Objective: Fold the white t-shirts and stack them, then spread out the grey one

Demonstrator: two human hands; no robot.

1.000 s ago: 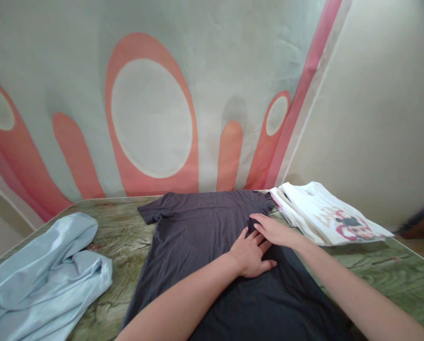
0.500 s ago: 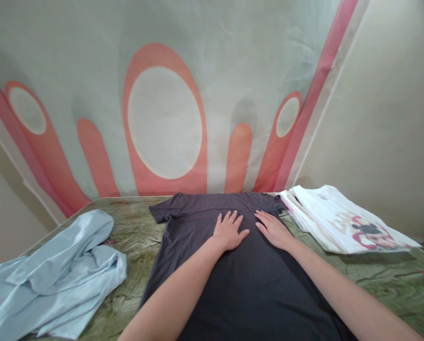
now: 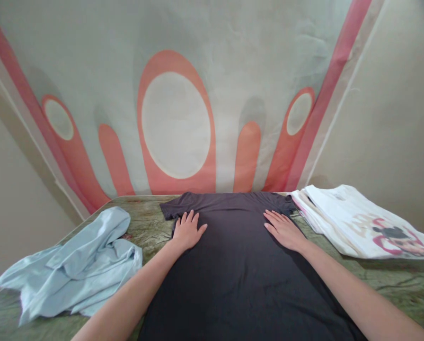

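Note:
A dark grey T-shirt (image 3: 236, 265) lies spread flat on the green marbled table (image 3: 144, 227), its collar end toward the wall. My left hand (image 3: 187, 230) rests flat and open on the shirt's left side, near the left sleeve. My right hand (image 3: 283, 228) lies flat and open on the shirt's right side, below the right sleeve. Both palms press on the cloth, fingers stretched out toward the wall. Neither hand holds anything.
A crumpled light blue garment (image 3: 80, 265) lies on the table at the left. A stack of folded white printed shirts (image 3: 361, 227) sits at the right. A wall hanging with orange and white shapes (image 3: 176, 123) stands right behind the table's far edge.
My hands were together near the shirt's right shoulder. They have slid apart: the left hand went far left across the chest, the right hand slightly right. The view has shifted left.

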